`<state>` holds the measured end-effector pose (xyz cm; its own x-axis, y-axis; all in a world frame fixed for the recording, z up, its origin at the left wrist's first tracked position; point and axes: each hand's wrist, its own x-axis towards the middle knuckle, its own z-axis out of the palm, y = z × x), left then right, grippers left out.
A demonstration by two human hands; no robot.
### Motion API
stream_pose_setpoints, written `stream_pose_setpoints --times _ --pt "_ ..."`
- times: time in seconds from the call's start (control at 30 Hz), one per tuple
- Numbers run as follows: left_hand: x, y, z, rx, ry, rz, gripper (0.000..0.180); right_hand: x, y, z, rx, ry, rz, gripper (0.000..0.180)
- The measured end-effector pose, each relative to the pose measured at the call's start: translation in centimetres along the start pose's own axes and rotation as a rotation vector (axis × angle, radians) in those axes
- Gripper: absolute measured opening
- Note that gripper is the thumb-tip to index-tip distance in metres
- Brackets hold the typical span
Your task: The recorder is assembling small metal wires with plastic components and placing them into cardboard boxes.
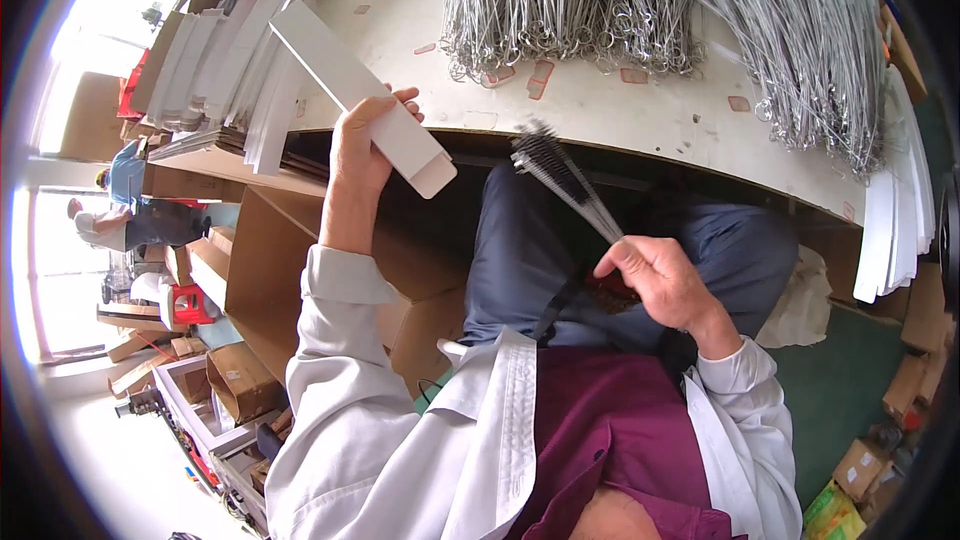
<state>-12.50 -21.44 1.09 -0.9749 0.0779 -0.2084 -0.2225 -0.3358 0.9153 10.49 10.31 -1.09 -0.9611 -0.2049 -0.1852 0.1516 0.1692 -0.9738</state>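
My left hand is closed around a long, narrow white carton, tilted over the near edge of the table. The carton's near end looks folded shut; its far end points toward the upper left. Between the fingers and thumb of my right hand is a small bunch of wire-handled brushes. Their dark bristle ends point up and left, toward the table edge, slightly blurred. The two hands are apart, and the brushes do not touch the carton.
Piles of wire brushes with looped ends lie at the back of the worktable. Another pale pile sits right. Flat white cartons are stacked left, more hang right. An open cardboard box stands below. Two people are far left.
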Motion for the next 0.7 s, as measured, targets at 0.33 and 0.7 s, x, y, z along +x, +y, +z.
stream_pose_setpoints --times 0.33,0.7 --pt "-2.5 -1.3 6.1 -0.279 -0.195 0.052 0.038 0.7 0.7 0.8 0.267 -0.290 0.230 0.049" --pt "-2.7 -3.1 6.1 -0.213 -0.221 0.107 0.039 0.6 0.3 -1.2 0.350 -0.415 0.470 0.051"
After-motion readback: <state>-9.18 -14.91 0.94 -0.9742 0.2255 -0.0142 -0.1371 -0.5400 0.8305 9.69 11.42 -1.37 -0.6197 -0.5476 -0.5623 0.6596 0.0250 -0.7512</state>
